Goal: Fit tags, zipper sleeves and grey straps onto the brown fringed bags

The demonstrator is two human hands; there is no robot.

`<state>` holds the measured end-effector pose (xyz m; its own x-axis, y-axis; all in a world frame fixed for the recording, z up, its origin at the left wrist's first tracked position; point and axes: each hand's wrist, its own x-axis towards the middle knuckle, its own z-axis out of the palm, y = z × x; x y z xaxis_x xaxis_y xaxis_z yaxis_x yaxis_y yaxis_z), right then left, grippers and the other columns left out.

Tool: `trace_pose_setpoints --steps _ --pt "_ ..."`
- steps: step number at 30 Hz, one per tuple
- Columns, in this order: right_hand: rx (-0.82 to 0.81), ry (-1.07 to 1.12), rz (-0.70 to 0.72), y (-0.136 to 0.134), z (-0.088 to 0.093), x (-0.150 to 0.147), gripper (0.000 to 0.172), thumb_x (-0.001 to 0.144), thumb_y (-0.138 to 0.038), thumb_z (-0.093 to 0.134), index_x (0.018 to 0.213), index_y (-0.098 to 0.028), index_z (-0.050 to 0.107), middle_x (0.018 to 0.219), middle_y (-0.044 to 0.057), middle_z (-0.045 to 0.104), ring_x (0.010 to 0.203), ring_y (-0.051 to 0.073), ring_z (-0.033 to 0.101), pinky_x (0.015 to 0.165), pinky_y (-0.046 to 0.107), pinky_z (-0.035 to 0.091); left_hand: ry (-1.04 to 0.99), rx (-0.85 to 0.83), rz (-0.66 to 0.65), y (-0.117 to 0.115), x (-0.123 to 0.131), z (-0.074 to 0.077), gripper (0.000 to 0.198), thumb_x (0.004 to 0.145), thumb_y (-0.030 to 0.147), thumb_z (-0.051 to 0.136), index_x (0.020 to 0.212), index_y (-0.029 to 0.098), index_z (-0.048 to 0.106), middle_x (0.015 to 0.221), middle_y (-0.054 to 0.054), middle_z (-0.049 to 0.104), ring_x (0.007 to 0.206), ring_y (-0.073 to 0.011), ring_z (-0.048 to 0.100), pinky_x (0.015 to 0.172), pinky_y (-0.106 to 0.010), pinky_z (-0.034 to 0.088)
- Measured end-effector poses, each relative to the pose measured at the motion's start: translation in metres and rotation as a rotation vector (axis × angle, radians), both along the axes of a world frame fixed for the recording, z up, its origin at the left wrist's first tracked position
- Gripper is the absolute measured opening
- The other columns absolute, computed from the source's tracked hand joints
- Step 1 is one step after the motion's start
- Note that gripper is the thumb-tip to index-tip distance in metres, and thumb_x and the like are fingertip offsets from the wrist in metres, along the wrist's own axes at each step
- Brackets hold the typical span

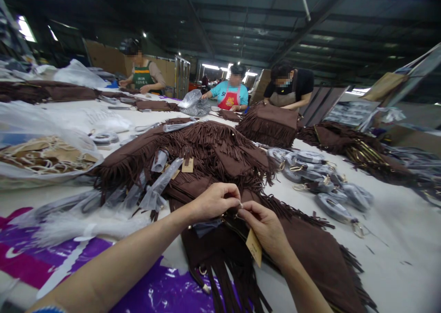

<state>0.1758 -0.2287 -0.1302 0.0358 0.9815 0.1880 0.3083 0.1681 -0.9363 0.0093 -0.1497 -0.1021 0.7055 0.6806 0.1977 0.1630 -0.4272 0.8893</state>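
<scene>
My left hand and my right hand meet fingertip to fingertip, both closed in a pinch. A short bit of pale tag string shows between the fingertips. From it a tan paper hang tag dangles under my right fingers. Beneath both hands lies a dark brown fringed bag, its long tassels spread toward me. Its hardware at the pinch is mostly hidden by my fingers. Just beyond, more brown fringed bags are heaped, with another tan tag among the fringe.
Coiled straps with gold clasps lie to the right. A bundle of clear plastic fasteners rests at left on purple plastic. A clear bag of tags is further left. Three co-workers stand across the white table.
</scene>
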Motion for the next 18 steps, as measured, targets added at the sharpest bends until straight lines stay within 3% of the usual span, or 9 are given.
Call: trace_pose_setpoints --steps 5,9,13,16,18 --pt "-0.018 0.137 -0.032 0.002 0.001 0.012 0.024 0.081 -0.042 0.071 0.079 -0.018 0.068 0.065 -0.003 0.057 0.055 0.012 0.043 0.052 0.023 0.035 0.155 0.046 -0.117 0.008 -0.005 -0.001 0.016 0.081 0.016 0.049 0.085 0.014 0.065 0.083 -0.001 0.066 0.08 -0.0139 0.057 0.074 -0.021 0.043" --pt "0.076 0.106 -0.057 0.001 0.003 0.006 0.018 0.08 -0.035 0.068 0.074 -0.018 0.067 0.064 -0.004 0.059 0.058 0.013 0.049 0.055 0.023 0.04 0.21 0.075 -0.225 0.007 -0.008 0.001 0.017 0.084 0.025 0.051 0.087 0.015 0.064 0.084 -0.001 0.065 0.08 -0.0155 0.058 0.075 -0.023 0.043" --pt "0.105 0.011 -0.1 0.009 -0.001 -0.005 0.011 0.08 -0.026 0.064 0.073 -0.02 0.068 0.067 -0.004 0.064 0.066 0.015 0.058 0.064 0.023 0.046 0.219 0.042 -0.205 0.013 -0.002 -0.007 0.023 0.083 0.038 0.055 0.087 0.016 0.061 0.081 0.0 0.063 0.078 -0.0172 0.056 0.07 -0.024 0.044" --pt "0.102 -0.054 -0.128 0.011 -0.001 -0.008 0.005 0.081 -0.02 0.065 0.079 -0.021 0.07 0.078 -0.003 0.069 0.075 0.015 0.063 0.072 0.022 0.049 0.224 0.105 -0.179 0.014 0.005 -0.017 0.026 0.078 0.04 0.058 0.09 0.017 0.06 0.086 -0.001 0.065 0.082 -0.0198 0.058 0.073 -0.026 0.045" --pt "0.077 -0.111 -0.114 0.007 0.002 -0.007 0.01 0.08 -0.014 0.067 0.086 -0.022 0.07 0.079 -0.004 0.068 0.072 0.013 0.062 0.069 0.021 0.048 0.231 0.162 -0.149 0.012 0.008 -0.022 0.026 0.077 0.039 0.057 0.091 0.018 0.061 0.089 -0.002 0.066 0.085 -0.0211 0.059 0.075 -0.027 0.045"
